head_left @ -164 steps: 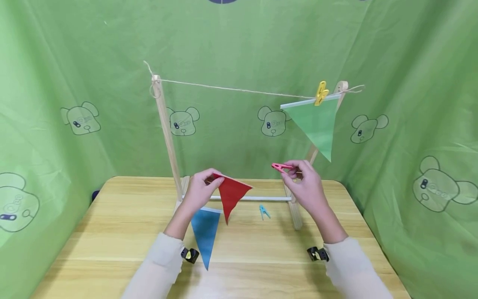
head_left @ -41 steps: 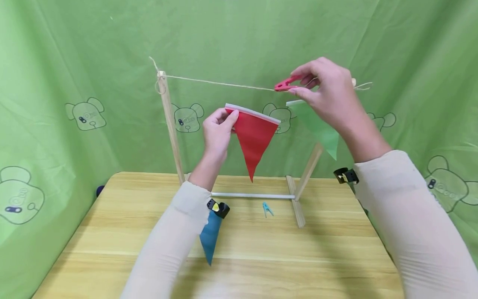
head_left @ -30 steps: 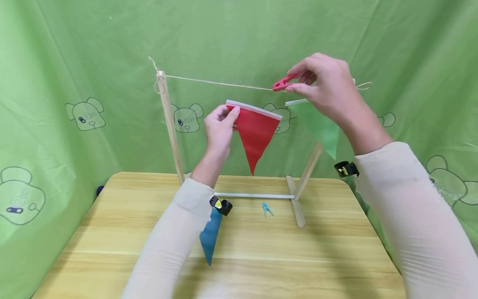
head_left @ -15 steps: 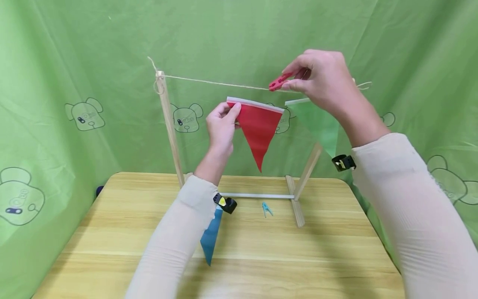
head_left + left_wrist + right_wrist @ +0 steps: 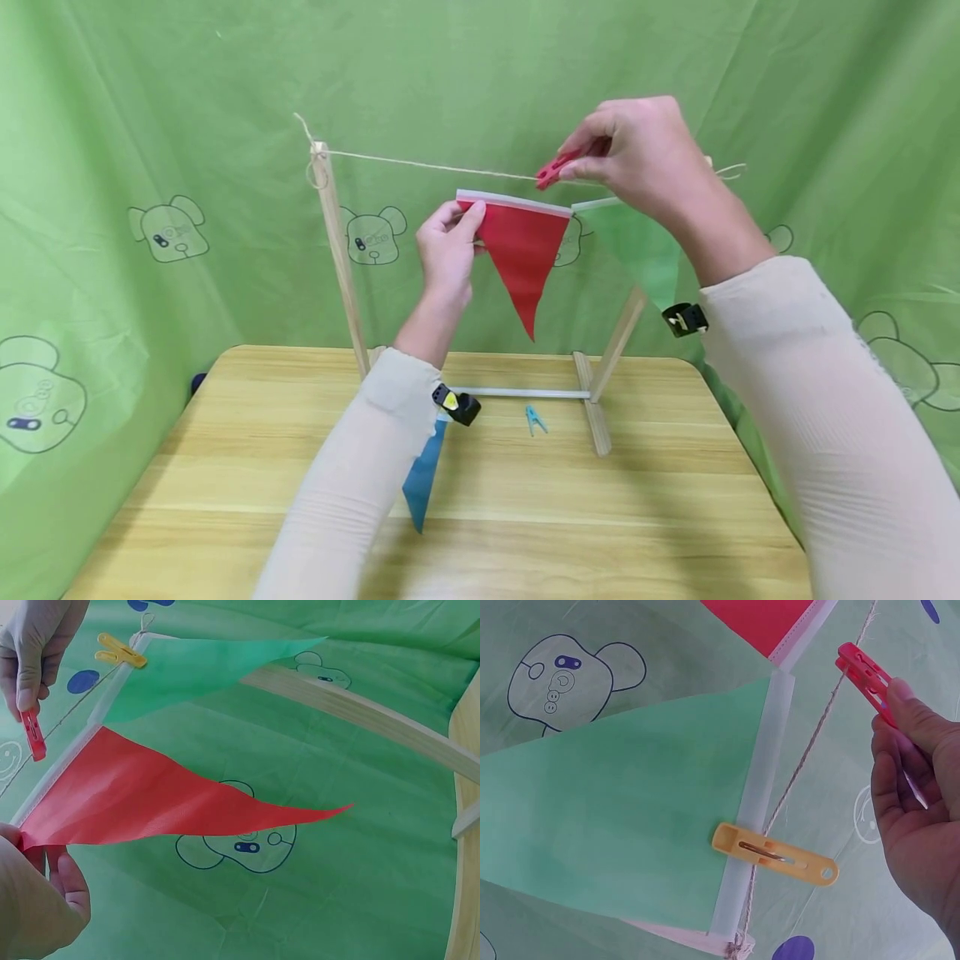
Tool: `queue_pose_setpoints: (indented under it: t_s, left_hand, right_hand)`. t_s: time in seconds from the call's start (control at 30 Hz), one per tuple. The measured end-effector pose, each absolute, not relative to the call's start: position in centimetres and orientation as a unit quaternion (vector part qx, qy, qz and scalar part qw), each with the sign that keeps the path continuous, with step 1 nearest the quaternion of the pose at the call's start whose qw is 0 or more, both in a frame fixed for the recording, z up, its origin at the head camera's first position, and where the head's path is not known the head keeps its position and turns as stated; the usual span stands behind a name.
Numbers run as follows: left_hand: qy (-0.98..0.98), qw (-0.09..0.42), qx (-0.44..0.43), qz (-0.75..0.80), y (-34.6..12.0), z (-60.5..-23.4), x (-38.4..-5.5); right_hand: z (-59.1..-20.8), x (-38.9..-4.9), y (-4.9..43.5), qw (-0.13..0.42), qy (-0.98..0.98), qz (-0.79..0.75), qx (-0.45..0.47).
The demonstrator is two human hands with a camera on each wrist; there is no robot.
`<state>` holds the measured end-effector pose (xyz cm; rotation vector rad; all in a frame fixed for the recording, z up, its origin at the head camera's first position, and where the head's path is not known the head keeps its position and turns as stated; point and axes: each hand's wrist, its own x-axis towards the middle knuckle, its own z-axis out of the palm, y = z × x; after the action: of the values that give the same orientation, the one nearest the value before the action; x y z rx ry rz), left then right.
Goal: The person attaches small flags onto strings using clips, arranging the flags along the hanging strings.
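Note:
My left hand point(image 5: 446, 254) pinches the upper left corner of a red pennant point(image 5: 525, 250), thumb in front of its white top band. The pennant hangs point down, its band just under the string point(image 5: 427, 166). With thumb and fingers, my right hand point(image 5: 652, 154) grips a red clothespin point(image 5: 866, 679) whose nose overlaps the string, above the pennant's right part. A green pennant point(image 5: 630, 780) hangs at the right, held to the string by a yellow clothespin point(image 5: 776, 855). In the head view my right hand hides that clothespin.
Two wooden posts carry the string; the left post point(image 5: 341, 258) stands clear of both hands. A white bar point(image 5: 517, 392) joins their feet. On the table point(image 5: 600, 517) lie a blue clothespin point(image 5: 534, 419) and a blue pennant point(image 5: 422, 483), partly behind my left sleeve.
My left hand has lifted the red pennant from low over the table to just below the string. My right hand has brought the red clothespin up to the string, lately tilting its nose down.

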<state>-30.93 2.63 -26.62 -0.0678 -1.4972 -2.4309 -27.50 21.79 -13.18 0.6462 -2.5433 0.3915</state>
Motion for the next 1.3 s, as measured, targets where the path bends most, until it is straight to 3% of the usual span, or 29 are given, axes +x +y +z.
queue_pose_setpoints:
  t_s: [1.3]
  left_hand:
    - [-0.499,0.152,-0.013,-0.853,3.8,-25.6,-30.8]
  right_hand:
    - [-12.9,-28.5,21.1,0.18,-0.946,0.1,0.25]
